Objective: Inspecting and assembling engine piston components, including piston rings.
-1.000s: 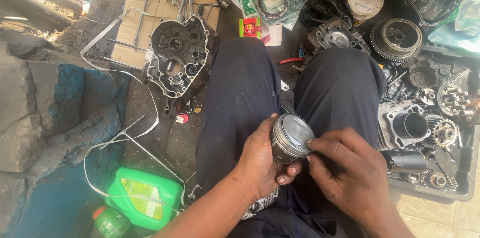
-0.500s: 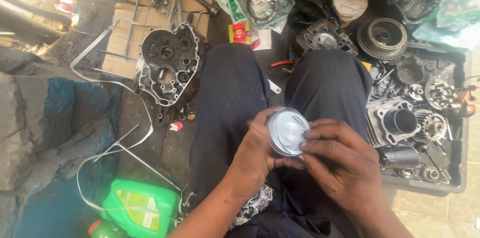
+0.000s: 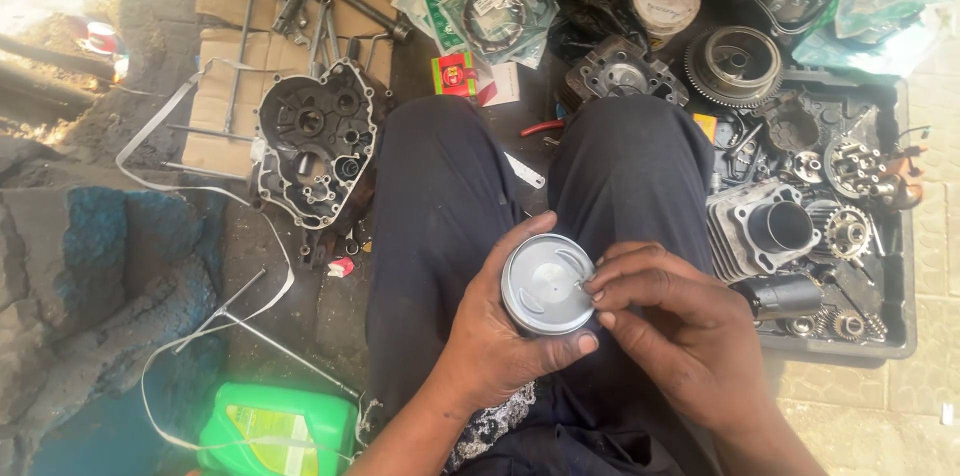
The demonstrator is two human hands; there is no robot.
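Observation:
A shiny metal piston [image 3: 547, 283] sits crown-up over my lap, between my knees in dark trousers. My left hand [image 3: 497, 336] wraps around its lower side and grips it, thumb under the rim. My right hand [image 3: 668, 336] comes in from the right, its fingertips pinched against the piston's right edge at the ring grooves. Whether a thin ring lies under those fingers is too small to tell.
A black tray [image 3: 893, 236] on the right holds a finned cylinder [image 3: 762, 231], gears and small engine parts. An open crankcase half [image 3: 313, 146] lies on cardboard at the left. A green oil jug [image 3: 278, 430] stands bottom left; gasket packets, a flywheel [image 3: 735, 64] and tools lie ahead.
The piston has been turned from its side to crown-up toward me. The view has shifted so the parts on the ground sit lower in frame. Both hands stay on it.

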